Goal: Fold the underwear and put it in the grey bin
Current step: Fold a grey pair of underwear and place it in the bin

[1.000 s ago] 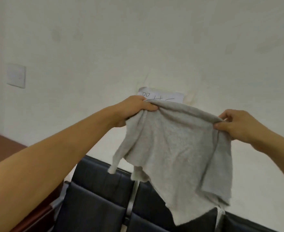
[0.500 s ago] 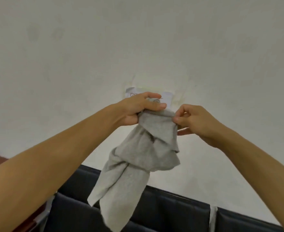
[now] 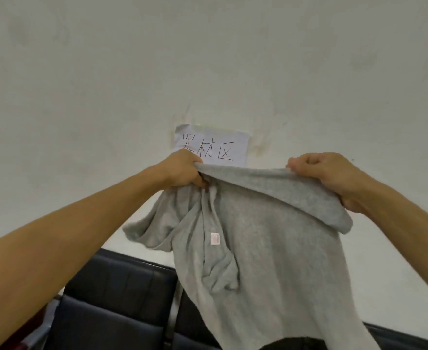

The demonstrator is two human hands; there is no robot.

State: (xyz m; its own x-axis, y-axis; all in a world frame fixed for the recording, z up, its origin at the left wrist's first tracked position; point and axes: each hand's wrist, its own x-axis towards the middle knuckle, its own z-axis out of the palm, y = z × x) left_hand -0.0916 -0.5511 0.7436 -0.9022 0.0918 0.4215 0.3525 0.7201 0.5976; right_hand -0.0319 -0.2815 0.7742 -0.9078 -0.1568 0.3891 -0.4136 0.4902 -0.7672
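Grey underwear point(image 3: 266, 261) hangs spread in mid-air just below the paper sign point(image 3: 211, 145) on the wall, above the black seats point(image 3: 112, 299), waistband taut along the top with a small label showing and the left leg bunched; grey bin not in view. Best way to do the fold, I'd judge: keep the top edge level, shake out the bunched side, then bring one side across evenly. Left hand point(image 3: 182, 170) grips the waistband corner right under the sign, right hand point(image 3: 329, 175) pinches the other corner, well apart, both arms stretched forward and raised.
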